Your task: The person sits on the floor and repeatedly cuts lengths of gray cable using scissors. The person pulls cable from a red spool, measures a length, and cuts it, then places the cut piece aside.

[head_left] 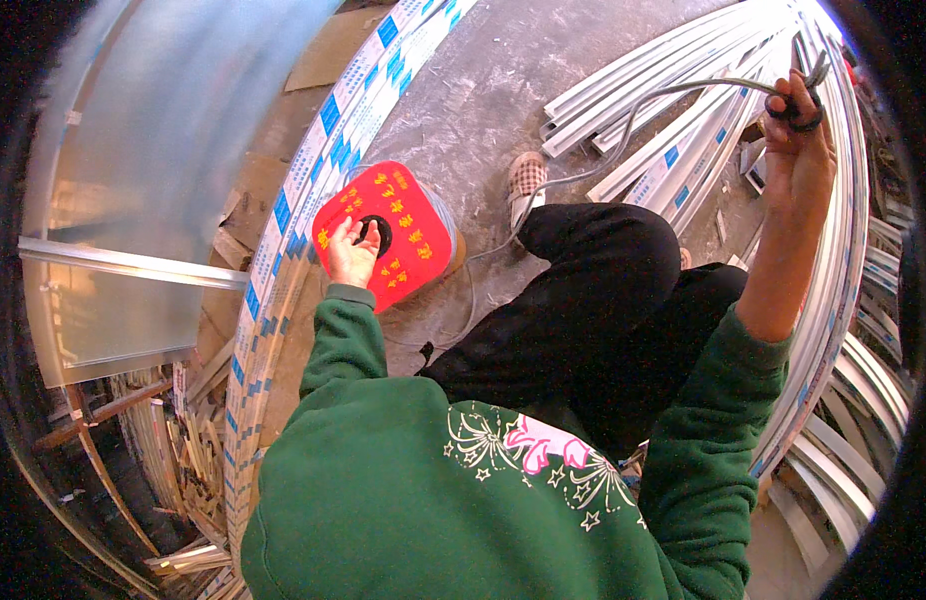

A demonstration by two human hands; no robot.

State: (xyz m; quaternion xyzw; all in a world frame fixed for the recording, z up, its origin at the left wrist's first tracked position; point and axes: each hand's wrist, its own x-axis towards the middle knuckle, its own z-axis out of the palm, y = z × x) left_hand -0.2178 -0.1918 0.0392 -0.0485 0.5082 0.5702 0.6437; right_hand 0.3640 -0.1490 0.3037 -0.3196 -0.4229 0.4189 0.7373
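Grey cord [683, 87] is clenched in my right hand [803, 150], raised at far right seemingly to keep its end off the floor [503, 60], while my loosely uncurled left hand [353, 260] meets the red reel [423, 255] at left, apparently steadying it.

Red rounded-square reel [423, 240], left, yellow markings, dark hub; grey strip [723, 82] slack, curving rightward.

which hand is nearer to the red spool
Left. The left hand is right at the red spool, fingers by the dark hole in its face; the right hand is raised well away to the right, gripping the grey strip.
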